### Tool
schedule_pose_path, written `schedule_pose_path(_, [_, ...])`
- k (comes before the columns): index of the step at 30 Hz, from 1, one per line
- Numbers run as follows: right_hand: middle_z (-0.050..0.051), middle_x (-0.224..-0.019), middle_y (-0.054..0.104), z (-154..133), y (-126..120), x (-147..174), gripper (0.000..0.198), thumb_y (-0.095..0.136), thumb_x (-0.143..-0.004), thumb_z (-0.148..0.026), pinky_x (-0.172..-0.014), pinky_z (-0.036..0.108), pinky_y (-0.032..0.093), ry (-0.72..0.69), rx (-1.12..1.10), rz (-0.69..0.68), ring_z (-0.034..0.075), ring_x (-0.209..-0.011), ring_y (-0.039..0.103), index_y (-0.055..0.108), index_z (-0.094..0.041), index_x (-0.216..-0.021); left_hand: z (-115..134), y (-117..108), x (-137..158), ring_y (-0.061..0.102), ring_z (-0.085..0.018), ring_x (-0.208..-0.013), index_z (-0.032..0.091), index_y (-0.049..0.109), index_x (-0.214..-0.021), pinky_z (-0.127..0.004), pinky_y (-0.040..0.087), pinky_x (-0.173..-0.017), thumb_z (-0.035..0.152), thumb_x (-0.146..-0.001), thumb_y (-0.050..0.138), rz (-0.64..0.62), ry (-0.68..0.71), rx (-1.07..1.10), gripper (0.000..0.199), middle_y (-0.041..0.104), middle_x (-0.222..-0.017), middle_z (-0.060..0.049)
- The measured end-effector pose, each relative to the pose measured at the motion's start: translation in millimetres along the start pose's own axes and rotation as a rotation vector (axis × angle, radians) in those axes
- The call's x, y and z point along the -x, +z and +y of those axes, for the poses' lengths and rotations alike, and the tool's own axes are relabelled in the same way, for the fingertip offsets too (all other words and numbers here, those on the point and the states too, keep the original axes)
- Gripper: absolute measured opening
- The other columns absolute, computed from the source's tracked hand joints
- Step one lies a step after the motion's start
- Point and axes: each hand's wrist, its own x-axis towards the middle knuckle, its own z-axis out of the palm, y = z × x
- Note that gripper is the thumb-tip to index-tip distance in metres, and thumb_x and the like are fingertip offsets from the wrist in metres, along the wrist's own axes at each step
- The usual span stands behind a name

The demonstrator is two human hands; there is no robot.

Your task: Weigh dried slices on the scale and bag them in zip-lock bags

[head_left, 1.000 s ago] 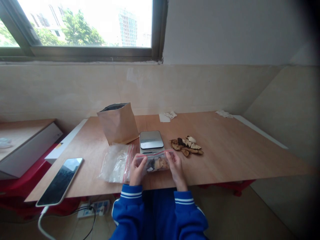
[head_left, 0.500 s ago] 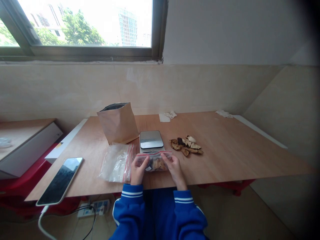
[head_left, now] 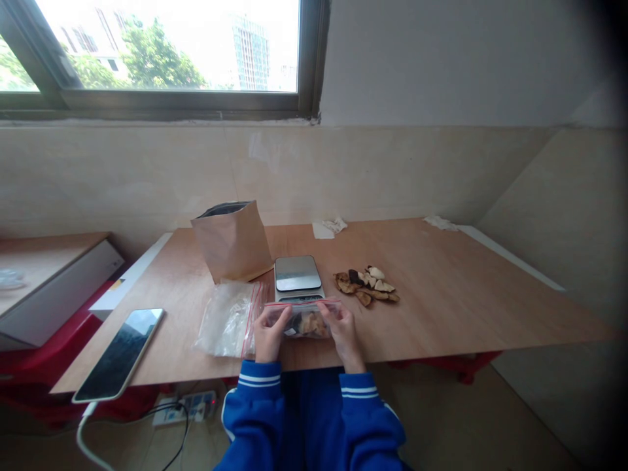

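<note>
Between my two hands is a small clear zip bag with a red strip along its top edge and brown and dark dried pieces inside. My left hand pinches the bag's upper left part, thumb on the near side. The upper right part is pinched by my right hand. Just beyond the bag stands a kitchen scale with a shiny plate and nothing on it. A stack of clear zip bags lies beside my left hand. To the right of the scale rests a pile of dried slices, brown, dark and cream.
A brown paper pouch stands with its top open behind the zip bags. A phone with a white cable lies at the table's left edge. Crumpled tissue is at the back. A power strip sits on the floor.
My hands have moved slightly apart, the left one a little leftward, and the bag's red-striped edge is pulled straighter. More of the scale's front panel shows.
</note>
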Motion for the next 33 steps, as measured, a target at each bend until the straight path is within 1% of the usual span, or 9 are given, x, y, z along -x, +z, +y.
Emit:
schedule_pose_path(3, [0.002, -0.079, 0.071, 0, 1, 3, 0.028, 0.07, -0.069, -0.044, -0.073, 0.032, 0.054, 0.109, -0.121, -0.041, 0.019, -0.076, 0.067, 0.068, -0.019, -0.082, 0, -2, 0, 0.067, -0.019, -0.077, 0.015, 0.073, -0.08, -0.03, 0.052, -0.074, 0.039, -0.065, 0.076, -0.018, -0.024, 0.023, 0.029, 0.073, -0.077, -0.005])
schedule_pose_path(6, [0.003, -0.083, 0.073, 0, 2, 5, 0.03, 0.072, -0.068, -0.043, -0.076, 0.034, 0.054, 0.148, -0.196, -0.113, 0.02, -0.079, 0.068, 0.069, -0.019, -0.086, -3, -5, -1, 0.067, -0.02, -0.08, 0.016, 0.073, -0.084, -0.031, 0.052, -0.077, 0.039, -0.065, 0.076, -0.077, -0.06, 0.06, 0.03, 0.074, -0.082, -0.006])
schedule_pose_path(9, [0.004, -0.083, 0.073, -1, 3, 5, 0.031, 0.072, -0.068, -0.042, -0.077, 0.035, 0.054, 0.128, -0.171, -0.157, 0.021, -0.079, 0.068, 0.069, -0.018, -0.087, -6, -6, -2, 0.067, -0.02, -0.079, 0.015, 0.073, -0.082, -0.032, 0.052, -0.077, 0.038, -0.065, 0.077, -0.108, -0.078, 0.04, 0.029, 0.074, -0.082, -0.006])
schedule_pose_path(16, [0.002, -0.077, 0.07, -5, 4, 4, 0.023, 0.069, -0.073, -0.04, -0.071, 0.03, 0.052, 0.068, -0.077, -0.162, 0.019, -0.074, 0.066, 0.066, -0.018, -0.081, -7, -4, -2, 0.067, -0.019, -0.077, 0.015, 0.073, -0.08, -0.032, 0.052, -0.077, 0.038, -0.066, 0.076, -0.07, -0.019, -0.025, 0.027, 0.074, -0.08, -0.006])
schedule_pose_path(20, [0.0, -0.07, 0.067, -6, 6, 5, 0.021, 0.068, -0.073, -0.039, -0.066, 0.027, 0.05, 0.035, -0.056, -0.127, 0.016, -0.067, 0.064, 0.064, -0.019, -0.076, -7, -2, -2, 0.066, -0.018, -0.074, 0.015, 0.072, -0.078, -0.03, 0.052, -0.074, 0.039, -0.065, 0.076, -0.045, -0.008, -0.04, 0.028, 0.073, -0.076, -0.005])
schedule_pose_path(24, [0.001, -0.075, 0.068, -2, 11, 5, 0.021, 0.069, -0.073, -0.038, -0.07, 0.028, 0.051, 0.004, -0.066, -0.08, 0.017, -0.073, 0.065, 0.065, -0.018, -0.078, -9, 0, -3, 0.067, -0.019, -0.077, 0.014, 0.071, -0.08, -0.03, 0.052, -0.076, 0.04, -0.062, 0.077, -0.01, -0.017, 0.046, 0.032, 0.073, -0.08, -0.005])
schedule_pose_path(28, [0.004, -0.082, 0.07, -3, 12, 4, 0.024, 0.067, -0.075, -0.04, -0.075, 0.031, 0.053, 0.016, -0.065, -0.153, 0.02, -0.079, 0.066, 0.068, -0.018, -0.085, -7, -1, -3, 0.066, -0.019, -0.081, 0.015, 0.07, -0.088, -0.03, 0.051, -0.079, 0.037, -0.065, 0.077, -0.071, -0.07, 0.12, 0.032, 0.073, -0.083, -0.004])
schedule_pose_path(31, [0.005, -0.089, 0.071, -6, 10, 4, 0.027, 0.067, -0.076, -0.041, -0.079, 0.032, 0.052, 0.017, -0.057, -0.187, 0.02, -0.084, 0.067, 0.069, -0.018, -0.09, -5, -1, -2, 0.066, -0.019, -0.085, 0.016, 0.071, -0.089, -0.03, 0.051, -0.082, 0.034, -0.066, 0.076, -0.125, -0.062, 0.103, 0.03, 0.072, -0.086, -0.004])
schedule_pose_path(33, [0.005, -0.088, 0.071, -7, 9, 4, 0.027, 0.067, -0.075, -0.041, -0.079, 0.032, 0.052, 0.019, -0.063, -0.202, 0.02, -0.084, 0.067, 0.069, -0.019, -0.089, -4, -1, -2, 0.066, -0.019, -0.085, 0.015, 0.071, -0.088, -0.03, 0.05, -0.082, 0.034, -0.067, 0.075, -0.142, -0.055, 0.085, 0.028, 0.072, -0.086, -0.004])
